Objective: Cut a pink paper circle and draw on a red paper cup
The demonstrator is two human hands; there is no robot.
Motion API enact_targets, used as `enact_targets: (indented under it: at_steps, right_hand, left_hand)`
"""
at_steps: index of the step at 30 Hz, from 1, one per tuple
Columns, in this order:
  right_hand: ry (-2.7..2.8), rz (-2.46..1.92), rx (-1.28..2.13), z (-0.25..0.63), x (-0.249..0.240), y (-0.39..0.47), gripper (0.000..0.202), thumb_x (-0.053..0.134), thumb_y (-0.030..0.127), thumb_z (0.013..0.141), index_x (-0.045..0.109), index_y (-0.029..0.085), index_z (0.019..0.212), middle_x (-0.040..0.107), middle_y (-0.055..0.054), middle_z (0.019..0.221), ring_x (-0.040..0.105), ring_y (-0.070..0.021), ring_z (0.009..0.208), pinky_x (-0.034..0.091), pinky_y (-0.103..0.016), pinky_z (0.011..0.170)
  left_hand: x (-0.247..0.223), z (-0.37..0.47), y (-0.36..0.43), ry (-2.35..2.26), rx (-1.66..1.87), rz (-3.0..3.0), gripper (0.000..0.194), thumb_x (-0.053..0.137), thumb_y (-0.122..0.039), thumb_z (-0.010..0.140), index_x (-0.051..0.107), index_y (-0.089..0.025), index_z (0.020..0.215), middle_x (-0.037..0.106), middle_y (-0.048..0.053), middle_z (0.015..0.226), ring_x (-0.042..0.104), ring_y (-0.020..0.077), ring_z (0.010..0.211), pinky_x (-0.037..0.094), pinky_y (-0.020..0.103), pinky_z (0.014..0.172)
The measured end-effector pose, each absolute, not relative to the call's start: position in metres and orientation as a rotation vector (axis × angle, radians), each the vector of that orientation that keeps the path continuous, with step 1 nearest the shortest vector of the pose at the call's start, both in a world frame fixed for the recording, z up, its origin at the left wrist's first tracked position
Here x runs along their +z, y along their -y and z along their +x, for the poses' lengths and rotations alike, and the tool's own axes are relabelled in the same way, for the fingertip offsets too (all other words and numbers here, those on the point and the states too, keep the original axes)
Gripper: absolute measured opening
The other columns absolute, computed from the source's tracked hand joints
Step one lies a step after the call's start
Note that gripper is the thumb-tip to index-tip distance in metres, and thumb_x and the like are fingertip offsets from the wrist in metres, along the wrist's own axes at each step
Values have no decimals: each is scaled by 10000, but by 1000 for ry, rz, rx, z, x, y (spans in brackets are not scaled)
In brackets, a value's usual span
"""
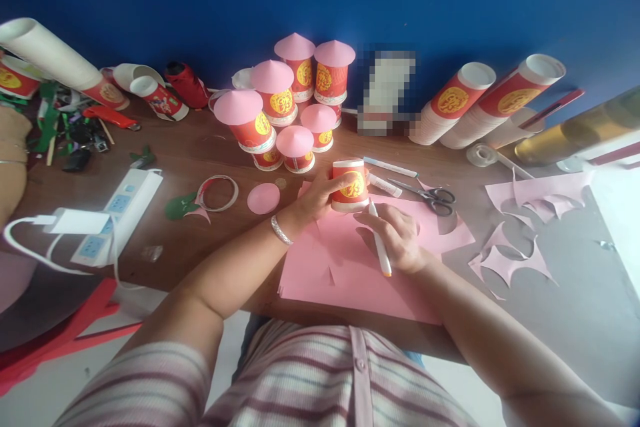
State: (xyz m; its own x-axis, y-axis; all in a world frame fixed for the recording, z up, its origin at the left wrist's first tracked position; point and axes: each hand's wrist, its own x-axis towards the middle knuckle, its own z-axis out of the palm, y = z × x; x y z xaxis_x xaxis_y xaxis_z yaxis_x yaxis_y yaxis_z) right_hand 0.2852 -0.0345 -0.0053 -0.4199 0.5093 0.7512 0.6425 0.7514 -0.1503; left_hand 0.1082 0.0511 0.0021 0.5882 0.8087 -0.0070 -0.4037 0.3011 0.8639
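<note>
Counted: 6 pink paper cones (271, 78); 1 red-white paper cup (345, 195) held, total cups not countable, some hidden; 2 leaning red-white paper-cup stacks (453, 105) on RHS; 1 pr black-handled metal scissors (434, 197); 1 flat round pink paper disc (263, 199); 1 long white plastic power strip (126, 205); 1 whitish tape roll (483, 155).

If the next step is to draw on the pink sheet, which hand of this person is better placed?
Probably the right hand: it holds the white marker over the pink sheet. The left hand is occupied, gripping the red cup.
</note>
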Motion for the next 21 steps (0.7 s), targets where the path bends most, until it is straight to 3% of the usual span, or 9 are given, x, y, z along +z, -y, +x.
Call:
enact_targets:
  at_steps: [6,12,21]
  right_hand:
    - [2126,-835,-165,283,-1,42,333,493,368,1050,640,161,1266,585,-23,776,569,-139,633,487,-260,574]
    - [2055,-841,-83,272,6,45,159,578,164,961,575,182,1119,639,-6,748,607,-132,592,494,-250,530]
    - [1998,-939,-113,275,3,43,202,671,93,880,577,205,1020,684,-6,748,661,-146,598,536,-253,557]
  left_hand:
    - [0,108,-54,-524,843,961,309,728,-429,832,677,-160,975,733,98,997,690,234,953,548,359,829]
    - [-4,109,-54,-546,859,982,299,733,-377,845,647,-172,1045,710,75,997,672,205,917,536,355,820]
    - [-3,107,-53,-555,826,1043,312,722,-394,852,655,-174,1062,719,92,1036,676,234,993,535,362,882]
